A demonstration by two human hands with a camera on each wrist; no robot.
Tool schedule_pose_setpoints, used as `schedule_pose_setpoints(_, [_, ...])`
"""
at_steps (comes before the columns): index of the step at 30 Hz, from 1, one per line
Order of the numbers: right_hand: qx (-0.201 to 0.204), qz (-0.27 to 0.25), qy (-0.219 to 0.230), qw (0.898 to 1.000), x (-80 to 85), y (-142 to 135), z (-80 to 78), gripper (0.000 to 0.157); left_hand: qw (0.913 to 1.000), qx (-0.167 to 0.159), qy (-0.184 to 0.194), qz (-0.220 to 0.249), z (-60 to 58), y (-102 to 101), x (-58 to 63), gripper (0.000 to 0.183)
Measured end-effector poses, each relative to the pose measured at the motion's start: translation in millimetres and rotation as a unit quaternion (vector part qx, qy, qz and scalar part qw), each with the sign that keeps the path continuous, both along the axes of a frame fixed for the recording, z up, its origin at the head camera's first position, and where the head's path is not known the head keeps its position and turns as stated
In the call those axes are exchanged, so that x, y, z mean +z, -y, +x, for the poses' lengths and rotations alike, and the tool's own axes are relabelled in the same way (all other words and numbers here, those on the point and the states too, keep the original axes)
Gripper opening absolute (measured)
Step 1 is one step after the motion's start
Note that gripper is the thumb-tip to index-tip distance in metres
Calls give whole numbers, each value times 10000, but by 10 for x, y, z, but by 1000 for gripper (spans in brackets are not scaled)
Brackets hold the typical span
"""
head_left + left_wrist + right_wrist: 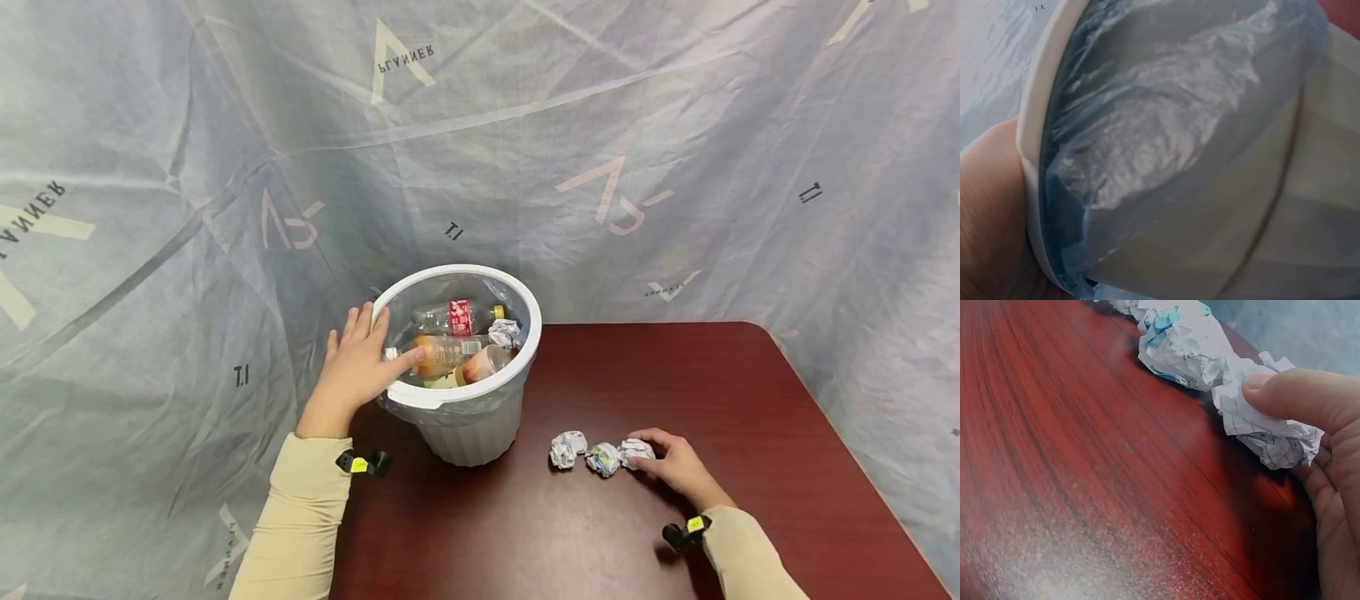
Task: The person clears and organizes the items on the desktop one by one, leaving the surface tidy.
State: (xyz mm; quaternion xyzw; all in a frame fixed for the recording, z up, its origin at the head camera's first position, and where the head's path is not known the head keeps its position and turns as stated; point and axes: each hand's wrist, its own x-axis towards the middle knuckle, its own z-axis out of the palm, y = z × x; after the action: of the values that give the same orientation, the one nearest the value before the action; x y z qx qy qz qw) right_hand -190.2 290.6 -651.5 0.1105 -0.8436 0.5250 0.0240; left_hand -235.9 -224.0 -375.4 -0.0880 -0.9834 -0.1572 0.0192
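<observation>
A white trash bin [480, 429] stands on the table, its thin plastic liner [1147, 137] folded out under the rim. My left hand [358, 367] rests on the rim's left side, fingers straight and spread, thumb reaching over the opening. On the right, my right hand [678, 468] pinches a crumpled paper ball [1266, 422] between thumb and fingers, low over the tabletop. Beside it sits a second paper ball [603, 459] with blue and yellow print, and a third paper ball [567, 448] lies nearer the bin.
Inside the bin are a clear bottle with a red label [459, 317], an orange-tinted bottle [442, 354], a cup [486, 364] and crumpled paper [505, 333]. The dark red table [637, 375] has a rounded far corner. Grey printed cloth [480, 167] hangs behind and on both sides.
</observation>
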Motion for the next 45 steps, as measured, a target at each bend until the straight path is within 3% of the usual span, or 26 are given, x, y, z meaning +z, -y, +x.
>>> schedule_pose_setpoints(10, [-505,20,179,9986,133,-48,-199,41,10000,10,8,6,-2,8,14,110])
schedule_pose_setpoints(14, [-661,560,-144,9961,301,-59,-335,39,10000,-5,17,24,-3,-2,14,109])
schedule_pose_setpoints(17, [-676,739,-370,9943,485,-21,-443,37,10000,13,19,9,2,-11,19,109])
schedule_pose_setpoints(21, [-590,462,-424,9963,768,62,-598,37,10000,49,47,-20,7,-19,21,109])
schedule_pose_setpoints(28, [-417,509,-981,9930,1322,255,-907,37,10000,66,42,-53,5,-29,29,109])
schedule_pose_setpoints(33, [-297,476,-991,9935,1726,453,-1084,38,9999,79,63,-103,0,-26,43,111])
schedule_pose_setpoints(38, [-187,294,-1108,9932,2099,686,-1180,39,9999,66,66,-105,6,-21,49,110])
schedule_pose_setpoints(45, [-105,146,-1401,9900,2554,1052,-1170,38,10000,19,2,-81,4,-14,31,109])
